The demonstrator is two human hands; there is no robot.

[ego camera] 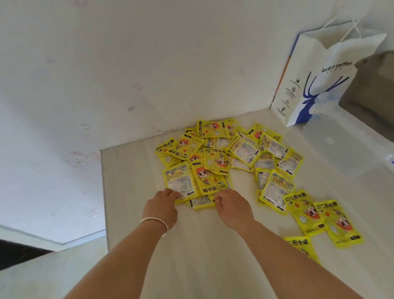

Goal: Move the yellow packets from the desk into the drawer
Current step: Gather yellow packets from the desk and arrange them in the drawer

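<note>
Left hand [160,206], bracelet [155,222] on the wrist, fingers down on the near edge of a face-down packet [181,182] near the desk [198,254]'s left edge, grip not clear; right hand [232,207] just beside it, fingers curled pinching the small packet [200,201] at the pile's near edge. Yellow packets [226,152] heaped mid-desk back to the wall, with a strip trailing toward the right front [322,220]; bare desktop along the left edge and the front. Right rear corner: white paper bag [312,76], grey box [379,97], clear container [345,146].
</note>
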